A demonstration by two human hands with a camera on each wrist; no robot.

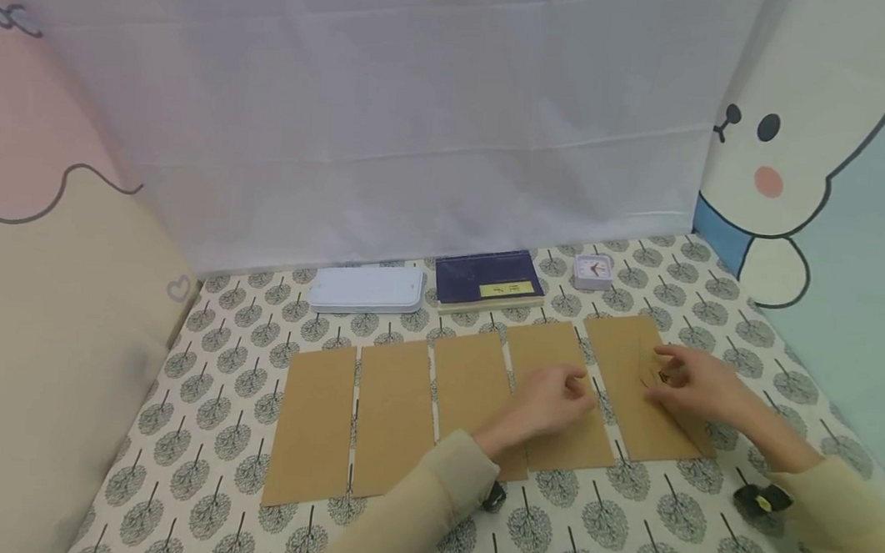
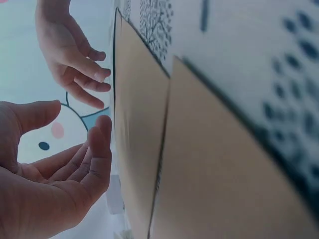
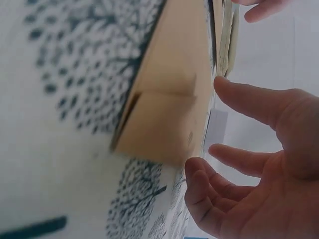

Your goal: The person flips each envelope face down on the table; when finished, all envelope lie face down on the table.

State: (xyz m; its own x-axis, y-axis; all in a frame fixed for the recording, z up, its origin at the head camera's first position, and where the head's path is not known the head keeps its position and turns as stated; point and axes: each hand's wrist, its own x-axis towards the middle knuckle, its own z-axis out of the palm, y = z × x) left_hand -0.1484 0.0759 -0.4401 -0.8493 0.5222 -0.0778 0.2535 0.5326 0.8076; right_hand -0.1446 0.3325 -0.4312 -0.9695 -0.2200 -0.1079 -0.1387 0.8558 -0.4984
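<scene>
Several flat brown kraft rectangles lie in a slanting row on the tree-print cloth. My left hand (image 1: 550, 401) hovers over the second brown rectangle from the right (image 1: 559, 349), thumb and fingers apart and loosely bent. Nothing sits between them in the left wrist view. At the right edge of the rightmost brown rectangle (image 1: 619, 353) is my right hand (image 1: 703, 386), its fingers spread and relaxed. In the right wrist view that rectangle has a folded flap (image 3: 154, 127) standing slightly up, with the fingertips (image 3: 194, 167) right at its edge.
Behind the row stand a white flat case (image 1: 367, 289), a dark blue book (image 1: 488, 275) with a yellow label, and a small pale square clock (image 1: 593, 272). A white curtain (image 1: 420, 125) closes off the back. Cartoon-print drapes (image 1: 859, 206) hang at the sides.
</scene>
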